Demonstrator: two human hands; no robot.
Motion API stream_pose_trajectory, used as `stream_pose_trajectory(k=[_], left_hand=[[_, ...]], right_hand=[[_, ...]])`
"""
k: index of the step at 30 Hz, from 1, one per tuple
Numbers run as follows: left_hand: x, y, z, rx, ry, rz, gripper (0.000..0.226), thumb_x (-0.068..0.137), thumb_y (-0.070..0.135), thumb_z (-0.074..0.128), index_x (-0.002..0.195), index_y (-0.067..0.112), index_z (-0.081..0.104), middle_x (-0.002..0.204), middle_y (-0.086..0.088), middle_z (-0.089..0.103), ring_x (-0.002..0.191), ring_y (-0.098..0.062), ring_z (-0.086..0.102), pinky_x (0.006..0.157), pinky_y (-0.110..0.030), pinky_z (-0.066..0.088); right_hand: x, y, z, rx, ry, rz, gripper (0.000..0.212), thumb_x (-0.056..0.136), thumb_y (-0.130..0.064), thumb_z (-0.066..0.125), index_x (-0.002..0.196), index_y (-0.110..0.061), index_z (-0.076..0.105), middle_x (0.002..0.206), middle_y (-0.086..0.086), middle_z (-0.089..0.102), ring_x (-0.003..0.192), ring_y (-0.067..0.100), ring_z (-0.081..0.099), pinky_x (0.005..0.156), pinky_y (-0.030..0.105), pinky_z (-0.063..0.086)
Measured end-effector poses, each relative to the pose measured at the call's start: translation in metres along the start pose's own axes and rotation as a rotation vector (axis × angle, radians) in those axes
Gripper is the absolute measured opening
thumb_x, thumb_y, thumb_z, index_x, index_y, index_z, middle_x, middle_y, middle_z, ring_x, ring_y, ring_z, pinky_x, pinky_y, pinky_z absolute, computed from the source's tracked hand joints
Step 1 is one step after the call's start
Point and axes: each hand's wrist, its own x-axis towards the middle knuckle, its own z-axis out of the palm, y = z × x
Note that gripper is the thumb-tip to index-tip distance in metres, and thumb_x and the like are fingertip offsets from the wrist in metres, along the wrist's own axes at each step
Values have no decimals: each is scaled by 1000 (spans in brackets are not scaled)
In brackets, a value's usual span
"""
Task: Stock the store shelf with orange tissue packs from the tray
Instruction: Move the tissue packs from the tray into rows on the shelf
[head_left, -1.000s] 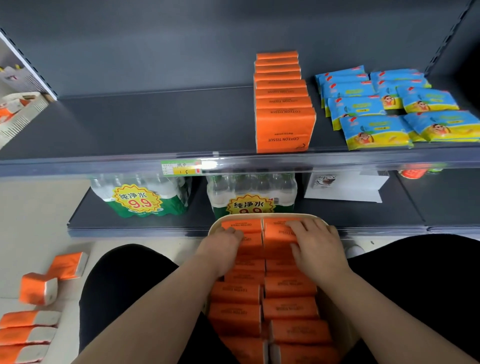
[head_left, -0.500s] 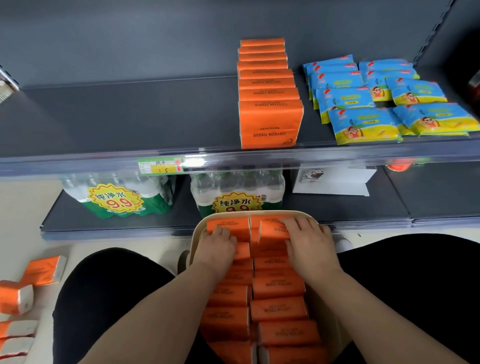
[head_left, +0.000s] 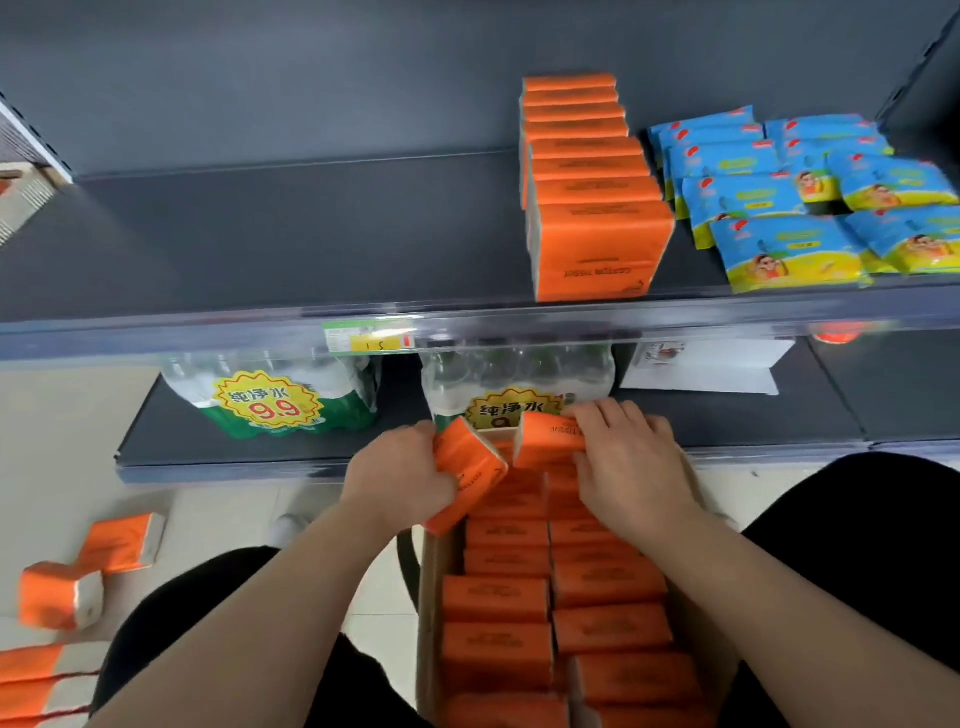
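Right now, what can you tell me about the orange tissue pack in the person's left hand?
The soft, rectangular, orange plastic-wrapped tissue pack has dark print and a pale end face. It is held tilted above the far left corner of the tan cardboard-looking tray, gripped by the left hand, whose fingers curl round it.

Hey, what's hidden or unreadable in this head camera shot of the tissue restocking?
Head view:
Tray far rim: mostly behind left hand, right hand, left pack, right pack.
Half-covered water sticker price: partly behind right pack.
Floor packs: cut by left edge.
Shelf price label: print blurred.
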Motion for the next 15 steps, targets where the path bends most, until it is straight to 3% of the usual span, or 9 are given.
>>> stream_pose_trajectory(k=[3, 8, 12, 15], left_hand=[[1, -10, -7, -100, 10, 54, 17, 72, 31, 59, 80, 25, 45, 75, 9, 51, 68, -12, 50, 53, -26, 33], [7, -42, -4, -68, 61, 153, 30, 70, 43, 54, 95, 27, 51, 89, 8, 54, 86, -14, 51, 64, -27, 38], [13, -63, -14, -41, 74, 245, 34, 74, 42, 59, 104, 26, 54, 92, 8, 54, 89, -14, 53, 68, -27, 46], [12, -67, -30, -15, 59, 280, 31, 76, 39, 59, 103, 25, 54, 89, 8, 50, 88, -14, 53, 67, -26, 43]], right_hand=[[13, -11, -2, -19, -59, 65, 42, 80, -23, 62, 121, -22, 54, 114, 2, 58, 104, 25, 54, 87, 44, 42], [37, -29, -11, -4, -202, 115, 42, 87, -24, 52, 128, -25, 41, 125, -1, 49, 118, 22, 45, 92, 40, 37], [53, -51, -14, 11, -176, 145, 43, 86, -21, 53, 127, -25, 41, 125, 0, 49, 120, 23, 44, 91, 40, 37], [53, -69, -16, 18, -100, 187, 43, 85, -19, 55, 126, -25, 43, 122, 0, 49, 116, 24, 45, 89, 40, 38]])
